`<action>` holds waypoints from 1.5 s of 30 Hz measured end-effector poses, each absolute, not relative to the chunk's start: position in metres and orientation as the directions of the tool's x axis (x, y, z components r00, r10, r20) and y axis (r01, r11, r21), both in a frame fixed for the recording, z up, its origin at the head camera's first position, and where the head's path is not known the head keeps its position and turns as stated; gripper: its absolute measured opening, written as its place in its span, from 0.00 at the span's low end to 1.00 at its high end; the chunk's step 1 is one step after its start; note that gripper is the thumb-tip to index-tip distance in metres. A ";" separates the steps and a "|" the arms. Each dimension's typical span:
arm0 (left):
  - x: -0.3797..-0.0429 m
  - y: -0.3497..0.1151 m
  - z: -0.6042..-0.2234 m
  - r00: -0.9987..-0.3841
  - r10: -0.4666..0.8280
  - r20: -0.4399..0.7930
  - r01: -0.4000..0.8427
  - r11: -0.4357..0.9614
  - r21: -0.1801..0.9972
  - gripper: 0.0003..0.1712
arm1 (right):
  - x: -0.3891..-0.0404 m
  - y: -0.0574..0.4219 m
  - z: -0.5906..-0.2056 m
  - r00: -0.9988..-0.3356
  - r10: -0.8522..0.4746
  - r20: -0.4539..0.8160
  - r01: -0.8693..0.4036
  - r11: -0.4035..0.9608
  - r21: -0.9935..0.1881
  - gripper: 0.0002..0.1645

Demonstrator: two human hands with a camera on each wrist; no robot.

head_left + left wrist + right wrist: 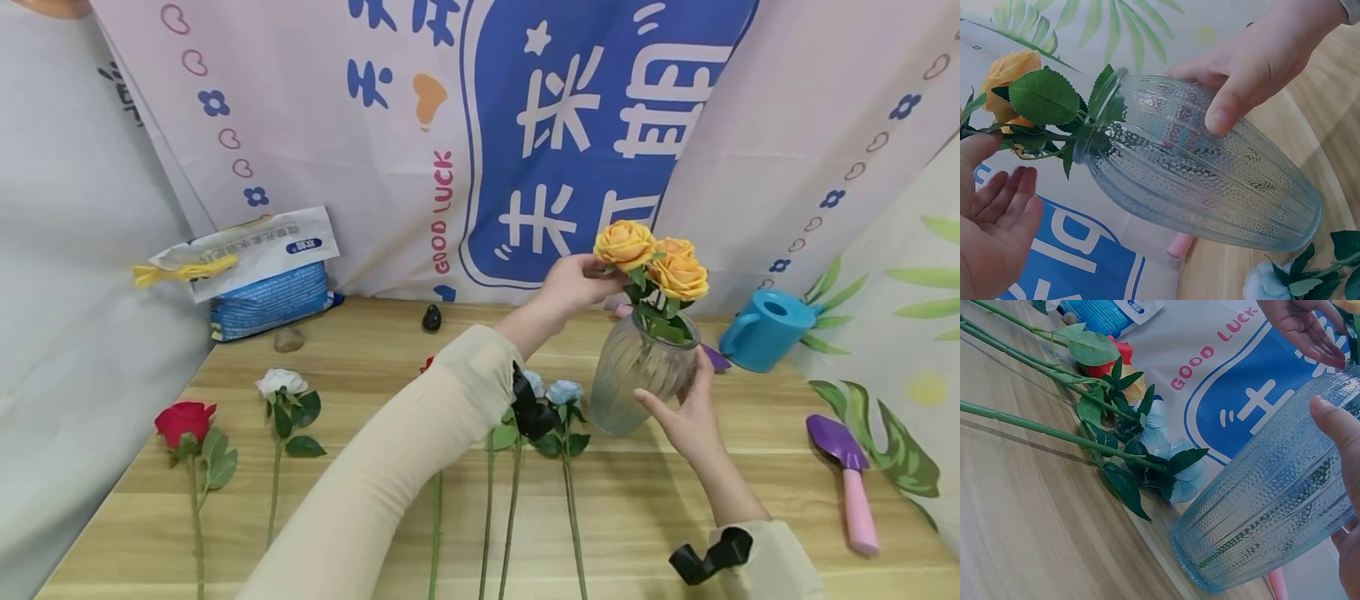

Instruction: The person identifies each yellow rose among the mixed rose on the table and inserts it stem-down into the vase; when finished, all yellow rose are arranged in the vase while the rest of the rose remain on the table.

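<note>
A ribbed clear glass vase [637, 375] stands at the right of the table, with yellow roses [678, 275] rising from its mouth and stems visible through the glass. My right hand [693, 417] grips the side of the vase, thumb on the near face and fingers behind it. Above the rim, my left hand [576, 287] pinches a yellow rose [624, 245] just under its bloom; in the left wrist view the thumb [982, 150] lies against the stem and the other fingers curl loosely below. Light blue roses [564, 393] lie beside the vase's base.
A red rose [183, 423] and a white rose [282, 383] lie to the left. My left sleeve [390, 450] partly covers other stems. At the right are a blue watering can [768, 329] and a purple-and-pink trowel [855, 492]. Blue-and-white packets [270, 300] stand at the back left.
</note>
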State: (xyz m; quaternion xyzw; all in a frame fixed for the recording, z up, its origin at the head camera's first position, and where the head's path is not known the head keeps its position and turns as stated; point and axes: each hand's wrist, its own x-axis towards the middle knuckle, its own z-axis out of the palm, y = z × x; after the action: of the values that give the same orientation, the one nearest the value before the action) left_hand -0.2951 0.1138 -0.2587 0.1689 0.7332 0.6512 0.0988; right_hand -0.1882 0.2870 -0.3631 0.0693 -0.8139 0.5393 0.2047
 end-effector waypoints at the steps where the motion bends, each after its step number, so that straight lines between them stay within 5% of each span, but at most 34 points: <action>1: -0.295 0.115 -0.259 -0.928 0.366 0.076 0.116 0.087 0.990 0.19 | -0.188 0.287 -0.363 -0.907 0.110 0.406 -0.331 0.410 -0.850 0.55; 12: -0.294 0.135 -0.262 -0.946 0.302 0.119 0.110 -0.047 0.993 0.13 | -0.185 0.283 -0.357 -0.912 0.109 0.396 -0.319 0.420 -0.850 0.55; 25: -0.294 0.139 -0.275 -0.949 0.307 0.066 0.093 0.075 0.993 0.08 | -0.199 0.299 -0.379 -0.909 0.097 0.406 -0.338 0.400 -0.852 0.57; 35: -0.300 0.018 -0.272 -0.870 0.491 -0.048 0.113 0.294 0.949 0.13 | -0.200 0.298 -0.379 -0.900 0.105 0.422 -0.354 0.387 -0.851 0.57; 45: -0.282 -0.088 -0.318 -0.880 0.442 -0.174 0.056 0.461 0.886 0.16 | -0.200 0.299 -0.380 -0.902 0.110 0.418 -0.349 0.387 -0.854 0.56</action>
State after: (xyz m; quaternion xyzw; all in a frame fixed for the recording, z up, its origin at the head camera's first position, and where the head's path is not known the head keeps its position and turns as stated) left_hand -0.2820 -0.0875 -0.3184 0.1496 0.8324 0.4972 0.1937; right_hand -0.2001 0.2986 -0.3802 0.0741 -0.8061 0.5488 0.2089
